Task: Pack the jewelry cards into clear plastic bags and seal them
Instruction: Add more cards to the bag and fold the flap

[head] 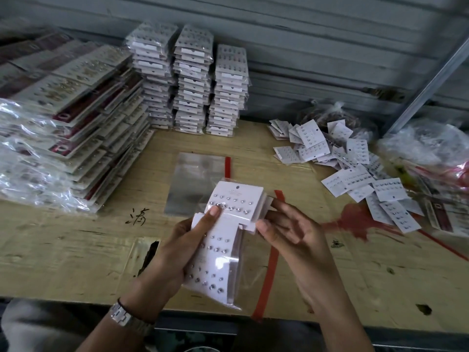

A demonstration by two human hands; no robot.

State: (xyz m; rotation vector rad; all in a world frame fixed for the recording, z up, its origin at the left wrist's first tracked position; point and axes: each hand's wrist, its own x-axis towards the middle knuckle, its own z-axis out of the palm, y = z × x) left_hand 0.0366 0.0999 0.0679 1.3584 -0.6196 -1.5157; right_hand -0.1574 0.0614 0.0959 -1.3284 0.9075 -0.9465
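Left hand (pixel 172 252) grips the bagged jewelry cards (pixel 236 199) above the surface (pixel 76 250), thumb pressed flat on top. Right hand (pixel 291 235), fingers loosely extended, touches their right edge.

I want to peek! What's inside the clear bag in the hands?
White cards with rows of shiny studs sit inside the bag, held by the left hand. How many cards lie behind the front ones is hidden.

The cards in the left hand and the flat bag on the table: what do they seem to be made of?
The cards look like matte white paperboard: stiff, flat, with cleanly cut edges. The flat bag is probably thin, clear, glossy plastic film: it lies flat and shines grey with reflected light.
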